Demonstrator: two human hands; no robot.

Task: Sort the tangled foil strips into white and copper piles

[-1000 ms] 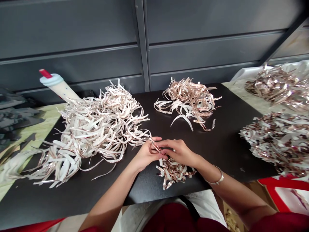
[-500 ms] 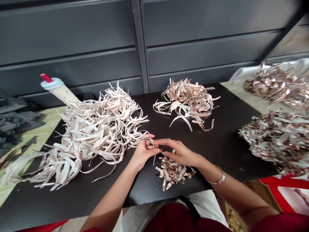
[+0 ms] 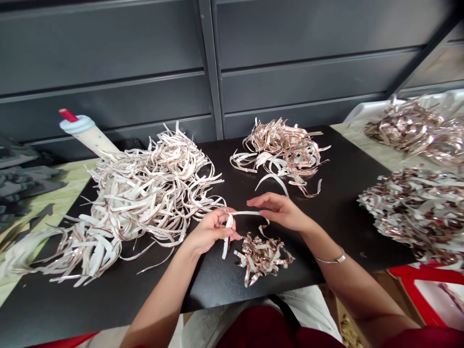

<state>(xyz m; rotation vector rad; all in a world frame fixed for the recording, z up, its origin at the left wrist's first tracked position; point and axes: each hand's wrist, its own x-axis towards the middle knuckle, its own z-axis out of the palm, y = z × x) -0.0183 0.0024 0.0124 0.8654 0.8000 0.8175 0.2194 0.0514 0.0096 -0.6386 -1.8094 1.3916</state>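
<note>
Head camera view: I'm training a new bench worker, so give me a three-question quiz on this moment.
1. True or false: both hands grip one strip.
2. Which heap lies nearest the left hand? A) big pale heap B) far right heaps
3. What lies on the black board just below the hands?

Key:
1. True; the right hand holds its other end.
2. A
3. A small pile of short pieces.

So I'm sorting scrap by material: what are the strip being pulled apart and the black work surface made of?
The strip, stretched between the left hand and right hand, looks like thin, flexible sheet with a matte white paper-like backing; neighbouring strips show a shiny rose-gold foil face. The black surface looks like matte board or laminate; I can't tell which.
</note>
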